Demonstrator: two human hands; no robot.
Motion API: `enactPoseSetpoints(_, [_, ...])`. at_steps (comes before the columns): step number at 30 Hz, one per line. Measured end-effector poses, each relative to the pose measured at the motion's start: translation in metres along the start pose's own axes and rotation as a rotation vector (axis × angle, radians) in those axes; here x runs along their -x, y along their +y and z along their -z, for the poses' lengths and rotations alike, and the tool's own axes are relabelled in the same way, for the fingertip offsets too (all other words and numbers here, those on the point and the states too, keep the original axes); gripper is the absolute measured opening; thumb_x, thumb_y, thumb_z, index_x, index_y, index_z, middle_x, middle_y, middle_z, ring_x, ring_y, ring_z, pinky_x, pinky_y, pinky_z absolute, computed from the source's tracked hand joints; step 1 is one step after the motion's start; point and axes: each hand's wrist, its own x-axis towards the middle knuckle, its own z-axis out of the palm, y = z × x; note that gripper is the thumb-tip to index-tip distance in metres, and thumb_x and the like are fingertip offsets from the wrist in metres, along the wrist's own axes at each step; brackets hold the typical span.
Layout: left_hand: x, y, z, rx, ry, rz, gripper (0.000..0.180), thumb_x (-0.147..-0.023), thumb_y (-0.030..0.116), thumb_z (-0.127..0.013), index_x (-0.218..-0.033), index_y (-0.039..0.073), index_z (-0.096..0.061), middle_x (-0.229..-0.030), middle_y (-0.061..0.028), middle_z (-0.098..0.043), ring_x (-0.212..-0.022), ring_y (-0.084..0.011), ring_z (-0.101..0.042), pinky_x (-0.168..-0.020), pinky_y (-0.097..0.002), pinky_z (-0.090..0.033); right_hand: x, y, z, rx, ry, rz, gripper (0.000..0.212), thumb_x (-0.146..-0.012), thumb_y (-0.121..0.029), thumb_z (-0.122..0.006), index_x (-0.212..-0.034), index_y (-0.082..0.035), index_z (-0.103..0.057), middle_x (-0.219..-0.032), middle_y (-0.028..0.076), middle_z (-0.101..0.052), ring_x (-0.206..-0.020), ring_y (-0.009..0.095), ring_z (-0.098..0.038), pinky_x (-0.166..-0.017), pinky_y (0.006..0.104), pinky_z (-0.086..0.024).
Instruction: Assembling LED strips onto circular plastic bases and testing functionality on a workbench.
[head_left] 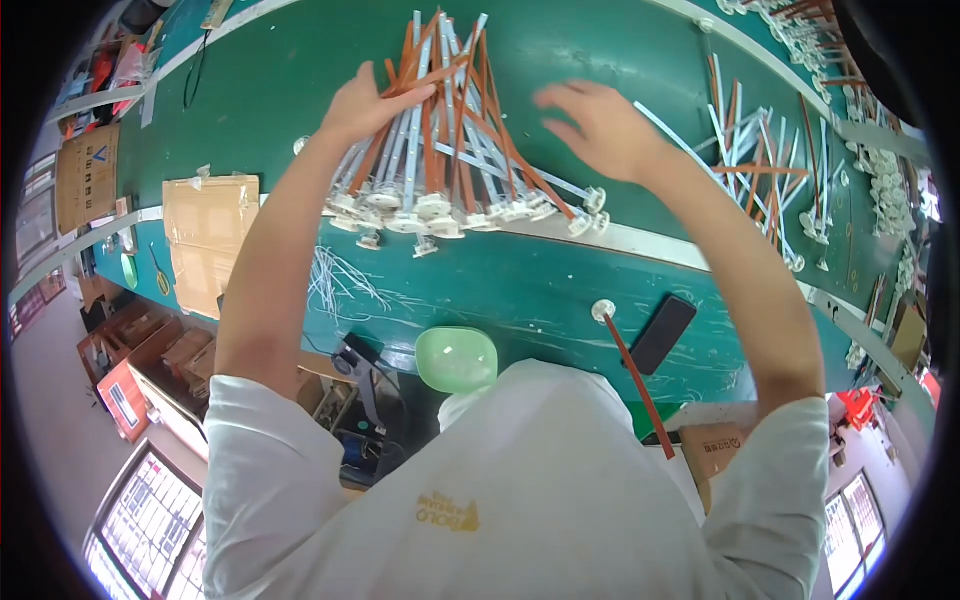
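A big pile of long strips (407,150), some white with small dots and some brown, lies on the green work surface, with white round plastic end pieces (432,208) gathered at the near edge. At the pile's left side is my left hand (362,108), its thumb and fingers apart, the thumb reaching over the strips. To the right of the pile my right hand (598,122) is held apart from the strips, fingers spread and somewhat blurred, with nothing seen in it.
A second heap of strips (760,170) lies at the right. On the nearer bench are thin white wires (345,283), a black phone (664,333) and a single brown strip (638,378) with a white end. A green bowl (456,360) and flattened cardboard (211,240) are nearby.
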Motion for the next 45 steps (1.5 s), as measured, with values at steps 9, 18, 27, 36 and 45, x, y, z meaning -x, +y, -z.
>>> enactPoseSetpoints(9, [0.095,0.069,0.023,-0.031,0.547,-0.228,0.086,-0.077,0.049,-0.079,-0.138,-0.002,-0.047,-0.143,-0.0270,-0.045,-0.133,-0.0383,-0.046,-0.108,-0.0434,-0.039,0.265,-0.038,-0.014,0.086,-0.254,0.017,0.067,-0.074,-0.006,-0.076,-0.134,-0.030,-0.058,-0.101,0.012,-0.063,-0.090,0.030,-0.065,-0.077,0.0375,-0.056])
enactPoseSetpoints(18, [0.216,0.123,-0.034,0.489,0.476,-0.298,0.057,-0.080,0.020,-0.078,-0.131,0.005,-0.057,-0.134,-0.0205,-0.055,-0.119,-0.0308,-0.058,-0.100,-0.0433,-0.044,0.177,-0.080,-0.092,-0.590,0.358,-0.180,0.022,-0.094,-0.019,-0.065,-0.079,-0.003,-0.068,-0.064,0.013,-0.060,-0.057,0.028,-0.060,-0.055,0.0377,-0.047])
enactPoseSetpoints(27, [0.150,0.173,-0.028,0.661,0.011,-0.205,0.065,-0.086,0.013,-0.069,-0.144,0.000,-0.043,-0.091,-0.0104,-0.069,-0.070,-0.0145,-0.066,-0.060,-0.0280,-0.051,0.037,-0.048,-0.028,-1.003,0.519,-0.433,0.037,-0.088,-0.038,-0.067,-0.087,-0.002,-0.072,-0.072,0.012,-0.070,-0.066,0.025,-0.069,-0.067,0.0325,-0.054])
enactPoseSetpoints(36, [0.124,0.149,-0.035,-0.559,0.200,-0.215,0.023,-0.086,0.019,-0.067,-0.097,-0.001,-0.067,-0.103,-0.0207,-0.060,-0.094,-0.0380,-0.059,-0.082,-0.0473,-0.049,0.285,0.163,0.027,0.110,0.987,-0.925,0.057,-0.072,-0.040,-0.085,-0.108,0.001,-0.069,-0.101,0.019,-0.070,-0.096,0.030,-0.068,-0.086,0.0385,-0.052])
enactPoseSetpoints(45, [0.082,0.252,-0.121,-0.051,0.039,-0.332,0.056,-0.091,0.047,-0.061,-0.096,-0.009,-0.067,-0.096,-0.0273,-0.068,-0.091,-0.0439,-0.065,-0.083,-0.0483,-0.051,0.309,0.219,0.056,-0.238,0.362,-1.183,0.099,-0.061,-0.075,-0.075,-0.110,0.010,-0.061,-0.098,0.024,-0.070,-0.098,0.036,-0.068,-0.088,0.0399,-0.051])
